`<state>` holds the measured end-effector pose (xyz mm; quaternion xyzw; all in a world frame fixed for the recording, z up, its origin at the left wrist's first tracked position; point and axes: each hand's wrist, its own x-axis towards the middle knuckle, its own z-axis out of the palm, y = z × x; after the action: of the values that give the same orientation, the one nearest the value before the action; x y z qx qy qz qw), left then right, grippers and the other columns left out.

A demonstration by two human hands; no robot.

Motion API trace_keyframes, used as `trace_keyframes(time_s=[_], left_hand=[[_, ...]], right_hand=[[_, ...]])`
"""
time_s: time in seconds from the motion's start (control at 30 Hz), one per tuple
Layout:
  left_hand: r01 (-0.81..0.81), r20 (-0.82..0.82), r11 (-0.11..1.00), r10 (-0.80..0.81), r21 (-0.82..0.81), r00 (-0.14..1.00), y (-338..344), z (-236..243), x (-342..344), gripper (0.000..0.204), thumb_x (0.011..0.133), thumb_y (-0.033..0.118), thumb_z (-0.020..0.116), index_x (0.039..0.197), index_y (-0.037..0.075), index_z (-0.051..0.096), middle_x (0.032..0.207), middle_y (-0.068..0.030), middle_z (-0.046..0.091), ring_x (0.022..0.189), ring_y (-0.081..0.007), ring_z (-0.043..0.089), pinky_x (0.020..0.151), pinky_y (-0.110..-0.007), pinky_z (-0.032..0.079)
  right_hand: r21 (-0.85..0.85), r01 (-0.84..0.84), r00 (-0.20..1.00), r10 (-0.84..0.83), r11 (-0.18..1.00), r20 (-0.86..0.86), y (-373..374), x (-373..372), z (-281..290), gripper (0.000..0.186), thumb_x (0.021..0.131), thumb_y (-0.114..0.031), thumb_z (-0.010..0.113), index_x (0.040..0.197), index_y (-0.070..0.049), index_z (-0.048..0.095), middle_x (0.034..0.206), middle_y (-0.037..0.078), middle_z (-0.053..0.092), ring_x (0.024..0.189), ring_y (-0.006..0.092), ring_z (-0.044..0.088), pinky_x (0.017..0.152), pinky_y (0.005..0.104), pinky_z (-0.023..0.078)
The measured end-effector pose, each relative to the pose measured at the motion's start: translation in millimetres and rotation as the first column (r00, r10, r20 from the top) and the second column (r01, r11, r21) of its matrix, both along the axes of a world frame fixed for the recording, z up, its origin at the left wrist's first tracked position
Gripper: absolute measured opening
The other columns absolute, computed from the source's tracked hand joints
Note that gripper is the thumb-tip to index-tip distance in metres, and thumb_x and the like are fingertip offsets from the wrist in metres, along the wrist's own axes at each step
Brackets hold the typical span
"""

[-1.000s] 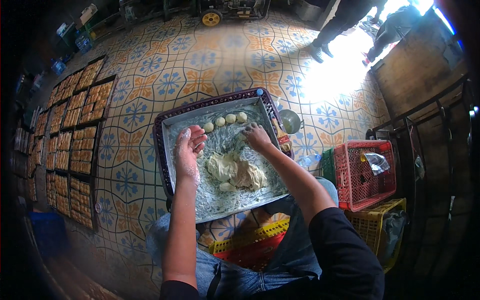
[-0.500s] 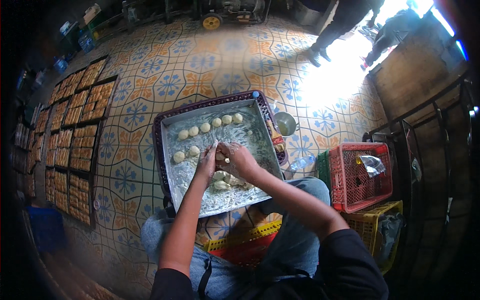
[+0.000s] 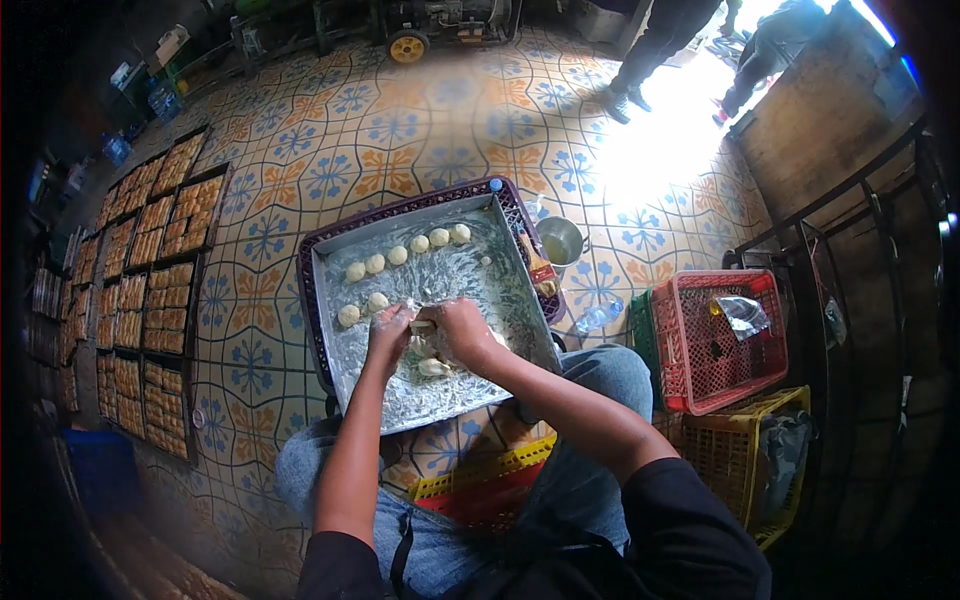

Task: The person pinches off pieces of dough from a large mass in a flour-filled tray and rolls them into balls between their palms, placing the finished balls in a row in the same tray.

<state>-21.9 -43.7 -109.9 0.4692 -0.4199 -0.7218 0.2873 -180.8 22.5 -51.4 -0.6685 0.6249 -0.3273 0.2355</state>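
Note:
A floured metal pan (image 3: 455, 217) rests in front of me. Over its middle, my left hand (image 3: 391, 338) and my right hand (image 3: 460, 332) are closed with a small piece of dough (image 3: 423, 326) between them. Both have flour on the fingers, and the fingertips are partly hidden. Beyond them lies a row of several round dough balls (image 3: 398, 256). Two more balls (image 3: 377, 303) sit beside my left hand. Below my hands, irregular lumps of dough (image 3: 434, 367) lie on the floured metal, partly covered by my right hand.
A purple crate (image 3: 385, 204) surrounds the pan, with a brush (image 3: 540, 268) on its right rim. To the right are a metal pot (image 3: 562, 241), a plastic bottle (image 3: 600, 317), a red crate (image 3: 684, 340) and a yellow crate (image 3: 722, 472). Trays of pastries (image 3: 167, 300) cover the left floor. People stand near the bright doorway.
My hands have drawn a little apart, and the dough now shows stretched between them. The whole view has shifted slightly.

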Motion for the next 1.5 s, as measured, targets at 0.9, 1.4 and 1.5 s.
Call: trace_keyframes(time_s=[0.9,1.4,1.5], left_hand=[[0.405,0.762,0.806,0.087,-0.433,0.641,17.7,-23.5,4.2,0.041,0.09,0.033,0.07,0.104,-0.005,0.073,0.095,-0.0257,0.073,0.09,-0.0408,0.072,0.081,-0.045,0.056],[0.422,0.796,0.839,0.019,-0.342,0.605,8.1,-28.3,22.1,0.033,0.086,0.035,0.073,0.089,0.002,0.072,0.083,-0.0225,0.071,0.081,-0.0406,0.07,0.074,-0.049,0.054],[0.446,0.804,0.813,0.046,-0.375,0.593,5.0,-33.3,24.1,0.033,0.086,0.034,0.073,0.086,0.001,0.07,0.079,-0.0219,0.07,0.077,-0.0407,0.069,0.071,-0.049,0.053]], right_hand=[[0.32,0.557,0.791,-0.607,0.766,0.074,-37.2,-143.6,-211.0,0.074,0.067,-0.015,0.093,0.136,-0.018,0.067,0.092,0.008,0.076,0.076,0.0137,0.068,0.068,0.0353,0.057],[0.294,0.484,0.845,-0.527,0.824,0.087,-31.7,-132.2,-182.1,0.064,0.068,-0.015,0.09,0.129,-0.019,0.072,0.093,0.006,0.077,0.071,0.0109,0.067,0.065,0.0331,0.057],[0.388,0.464,0.819,-0.553,0.796,0.156,-37.3,-131.8,-175.9,0.065,0.07,-0.015,0.089,0.131,-0.019,0.07,0.09,0.007,0.076,0.066,0.0119,0.067,0.062,0.0343,0.057]])
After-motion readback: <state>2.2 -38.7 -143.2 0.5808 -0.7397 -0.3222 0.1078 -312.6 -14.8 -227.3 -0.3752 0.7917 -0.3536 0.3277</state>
